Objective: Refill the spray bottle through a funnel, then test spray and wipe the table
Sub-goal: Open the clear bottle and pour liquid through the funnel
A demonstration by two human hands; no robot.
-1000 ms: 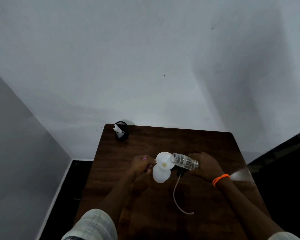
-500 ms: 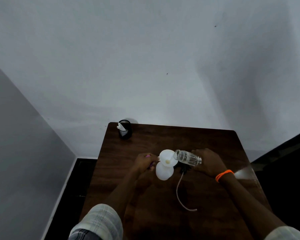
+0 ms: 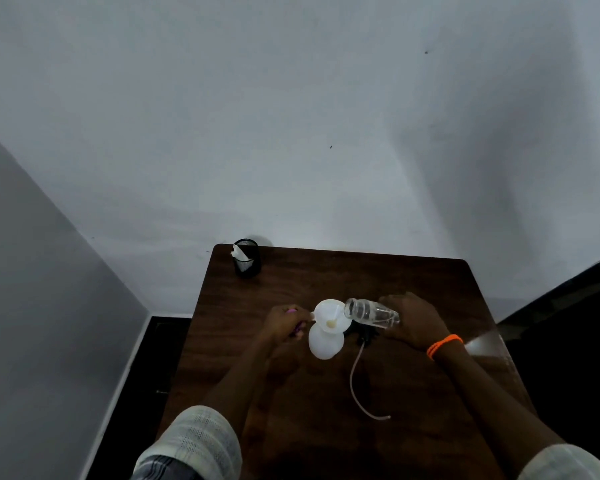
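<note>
A white spray bottle (image 3: 325, 342) stands on the brown table (image 3: 413, 282) with a white funnel (image 3: 328, 315) in its neck. My left hand (image 3: 284, 322) grips the funnel's left side, with something pink showing between the fingers. My right hand (image 3: 414, 320) holds a clear plastic bottle (image 3: 371, 311) tipped on its side, its mouth over the funnel's right rim. The black spray head (image 3: 362, 332) lies on the table just right of the white bottle. Its thin dip tube (image 3: 355, 379) curls toward me.
A black mesh cup (image 3: 246, 258) with white paper in it stands at the table's far left corner. The table is set against a white wall. Dark floor lies to the left and right of it. An orange band (image 3: 442, 344) circles my right wrist.
The camera view has shifted a little. Both hands hold the same pose, with the clear bottle still tipped over the funnel.
</note>
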